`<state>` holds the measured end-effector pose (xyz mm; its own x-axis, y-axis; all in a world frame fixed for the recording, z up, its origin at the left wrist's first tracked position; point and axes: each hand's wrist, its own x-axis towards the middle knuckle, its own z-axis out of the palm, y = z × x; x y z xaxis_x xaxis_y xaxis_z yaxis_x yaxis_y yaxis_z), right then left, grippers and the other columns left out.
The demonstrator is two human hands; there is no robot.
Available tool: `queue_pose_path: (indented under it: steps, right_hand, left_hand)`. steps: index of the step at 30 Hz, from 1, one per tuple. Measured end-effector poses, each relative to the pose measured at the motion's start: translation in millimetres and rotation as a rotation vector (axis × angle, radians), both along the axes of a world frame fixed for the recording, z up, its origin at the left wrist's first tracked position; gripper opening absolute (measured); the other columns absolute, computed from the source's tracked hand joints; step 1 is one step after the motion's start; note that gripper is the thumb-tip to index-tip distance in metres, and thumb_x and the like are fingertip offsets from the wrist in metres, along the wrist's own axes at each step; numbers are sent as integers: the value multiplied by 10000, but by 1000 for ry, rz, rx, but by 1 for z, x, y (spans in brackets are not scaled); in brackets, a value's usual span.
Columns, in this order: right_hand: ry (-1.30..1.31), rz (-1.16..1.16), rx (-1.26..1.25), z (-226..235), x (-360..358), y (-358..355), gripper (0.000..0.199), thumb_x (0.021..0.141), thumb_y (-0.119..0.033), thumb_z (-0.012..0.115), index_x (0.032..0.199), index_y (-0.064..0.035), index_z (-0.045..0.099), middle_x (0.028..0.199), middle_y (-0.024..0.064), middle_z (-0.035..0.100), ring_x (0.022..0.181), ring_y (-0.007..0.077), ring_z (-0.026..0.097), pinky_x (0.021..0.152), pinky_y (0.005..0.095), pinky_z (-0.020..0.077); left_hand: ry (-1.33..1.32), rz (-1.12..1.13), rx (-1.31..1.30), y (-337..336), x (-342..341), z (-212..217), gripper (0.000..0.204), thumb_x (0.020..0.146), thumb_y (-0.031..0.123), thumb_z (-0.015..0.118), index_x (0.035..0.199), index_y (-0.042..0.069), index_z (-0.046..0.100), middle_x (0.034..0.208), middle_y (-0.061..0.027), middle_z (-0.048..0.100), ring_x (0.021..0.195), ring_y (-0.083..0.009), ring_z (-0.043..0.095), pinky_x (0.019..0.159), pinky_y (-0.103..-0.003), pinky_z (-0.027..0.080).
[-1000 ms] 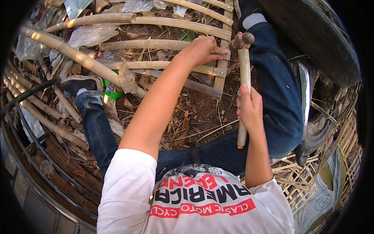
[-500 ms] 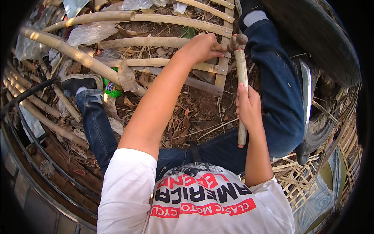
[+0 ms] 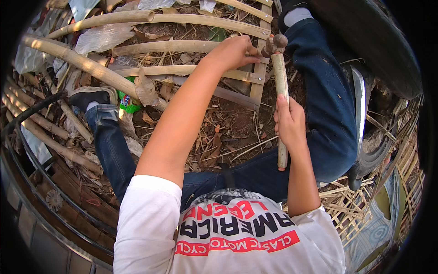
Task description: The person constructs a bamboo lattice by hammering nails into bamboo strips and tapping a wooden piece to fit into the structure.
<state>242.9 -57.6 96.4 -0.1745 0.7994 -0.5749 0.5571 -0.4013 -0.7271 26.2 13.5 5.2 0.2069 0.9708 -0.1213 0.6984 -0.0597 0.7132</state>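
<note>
My right hand (image 3: 290,122) is wrapped round the pale wooden handle of a hammer (image 3: 281,75). Its rounded metal head is at the far end, over the right edge of a bamboo frame. Beside that head, my left hand (image 3: 233,54) has thumb and fingertips pinched together above the frame's upright strip (image 3: 258,81); what they hold is too small to make out. Several bamboo slats (image 3: 171,70) run leftward from this strip, and small shiny fastener heads show where some meet it. My left hand covers part of one slat.
A thick bamboo pole (image 3: 82,62) slants across the left. Plastic sheeting (image 3: 102,39), a green wrapper (image 3: 129,101) and dry leaves litter the soil. A dark tyre (image 3: 369,41) stands at far right, a curved blade (image 3: 358,107) beside my knee. Woven bamboo (image 3: 344,208) lies lower right.
The whole view has shifted slightly. The hammer head is a touch higher beside the strip, and both hands keep nearly the same grip and place.
</note>
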Motion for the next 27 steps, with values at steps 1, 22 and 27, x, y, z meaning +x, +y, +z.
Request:
queue_pose_path:
  steps: [1, 22, 27]
  right_hand:
    - [24, -26, -4, 5, -3, -3, 417, 1022, -406, 424, 782, -71, 484, 612, -7, 468, 441, 60, 433, 398, 223, 347]
    - [107, -187, -133, 6, -3, 0, 402, 1020, -361, 449, 782, -42, 507, 563, -7, 456, 466, 63, 432, 419, 241, 354]
    - [103, -112, 25, 26, -7, -2, 404, 1021, -360, 445, 803, -30, 523, 560, -1, 477, 465, 68, 445, 429, 249, 364]
  left_hand:
    - [-4, 31, -37, -4, -2, 3, 267, 812, 265, 750, 1063, 175, 749, 962, -116, 633, 917, -317, 605, 827, -412, 491]
    - [-19, -17, 13, 1, 0, -11, 284, 810, 293, 756, 1067, 172, 744, 965, -115, 641, 925, -304, 615, 832, -396, 490]
    - [-57, -1, -13, -2, -1, -8, 317, 803, 299, 761, 1084, 154, 736, 972, -109, 647, 926, -304, 609, 869, -412, 476]
